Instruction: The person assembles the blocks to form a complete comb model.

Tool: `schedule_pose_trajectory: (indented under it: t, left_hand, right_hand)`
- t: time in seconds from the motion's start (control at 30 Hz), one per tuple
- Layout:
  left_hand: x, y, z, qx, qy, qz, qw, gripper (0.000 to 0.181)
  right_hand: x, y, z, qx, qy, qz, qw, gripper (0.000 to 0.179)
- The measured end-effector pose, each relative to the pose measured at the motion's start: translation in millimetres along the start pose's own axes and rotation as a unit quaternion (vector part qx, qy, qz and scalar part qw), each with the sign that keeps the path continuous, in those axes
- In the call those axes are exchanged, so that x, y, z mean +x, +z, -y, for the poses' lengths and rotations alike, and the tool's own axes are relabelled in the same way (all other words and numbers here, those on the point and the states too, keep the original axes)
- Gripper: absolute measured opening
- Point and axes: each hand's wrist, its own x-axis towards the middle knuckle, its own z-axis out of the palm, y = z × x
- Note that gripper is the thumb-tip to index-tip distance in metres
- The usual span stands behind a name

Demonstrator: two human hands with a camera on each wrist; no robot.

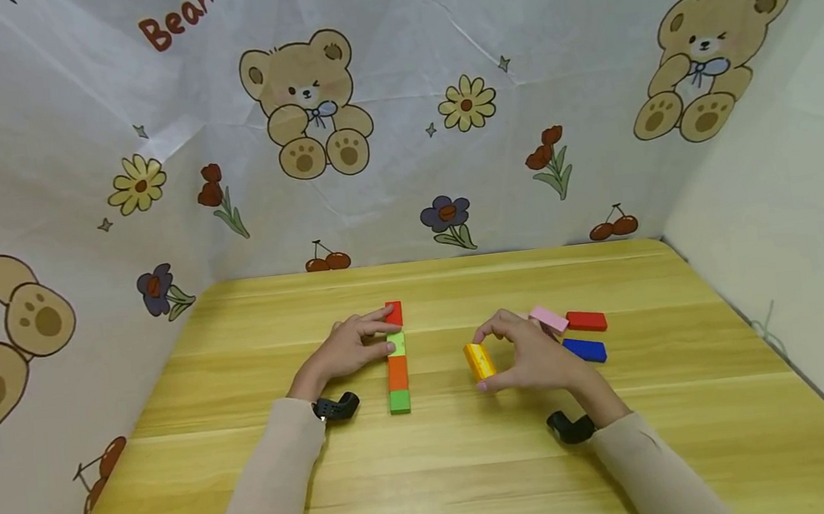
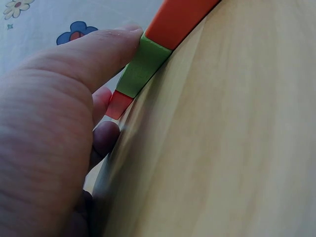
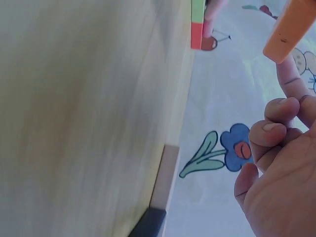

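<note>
A straight row of flat blocks lies on the table: a red block (image 1: 394, 312) at the far end, a light green block (image 1: 397, 343), an orange block (image 1: 398, 373) and a darker green block (image 1: 400, 402) nearest. My left hand (image 1: 346, 349) rests over the row from its left side. Its thumb touches the light green block, and its outstretched fingers reach the red one. To the right of the row, my right hand (image 1: 535, 354) pinches a yellow-orange block (image 1: 479, 361) between thumb and index finger. In the right wrist view this block (image 3: 291, 29) is tilted, raised off the table.
Beyond the right hand lie a pink block (image 1: 550, 319), a red block (image 1: 587, 321) and a blue block (image 1: 585, 350), the last partly behind the hand. The wooden table (image 1: 466, 486) meets a patterned cloth (image 1: 407, 207) at its back edge.
</note>
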Motion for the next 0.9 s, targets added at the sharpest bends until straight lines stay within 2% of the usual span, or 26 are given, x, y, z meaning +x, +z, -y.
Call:
schedule_pose_trajectory:
  t: [0.2, 0.53, 0.73, 0.9]
  left_hand:
    - [-1.1, 1.0, 0.6, 0.007, -0.005, -0.012, 0.9999, 0.040]
    - [-0.1, 3.0, -0.8, 0.009, -0.011, -0.007, 0.9999, 0.039]
    - [-0.1, 2.9, -1.8, 0.014, -0.015, -0.009, 0.9997, 0.039]
    - [0.3, 2.6, -1.6, 0.020, -0.006, -0.012, 0.9997, 0.041]
  right_hand:
    - [2.8, 10.4, 9.7, 0.023, 0.011, 0.015, 0.9996, 0.059]
    - [0.2, 34.7, 28.8, 0.049, 0.019, 0.021, 0.9984, 0.058]
    - [0.9, 48.9, 46.1, 0.028, 0.021, 0.016, 0.9993, 0.059]
    - [3.2, 57.8, 58.8, 0.015, 0.023, 0.020, 0.9994, 0.061]
